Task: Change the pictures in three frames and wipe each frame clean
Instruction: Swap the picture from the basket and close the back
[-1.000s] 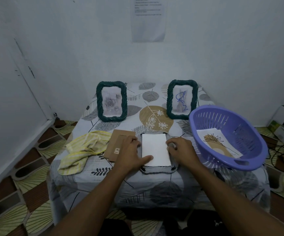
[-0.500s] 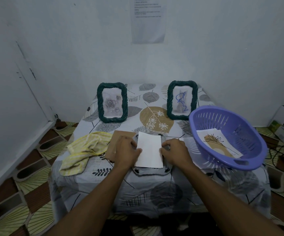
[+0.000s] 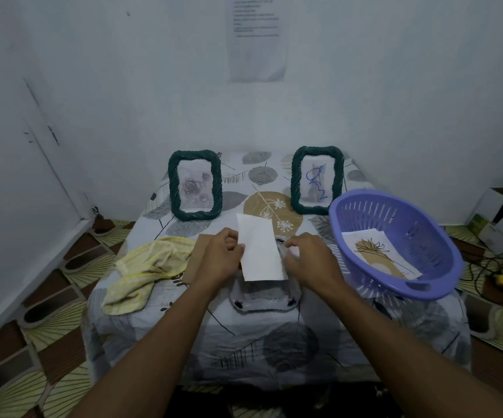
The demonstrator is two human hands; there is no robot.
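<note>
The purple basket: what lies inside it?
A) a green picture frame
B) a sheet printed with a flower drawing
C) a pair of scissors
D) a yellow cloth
B: a sheet with a line-drawn flower lies flat in the purple basket, while the yellow cloth lies on the table, well to the left of it.

White picture (image 3: 260, 248) tilted up over face-down frame (image 3: 263, 300)
</note>
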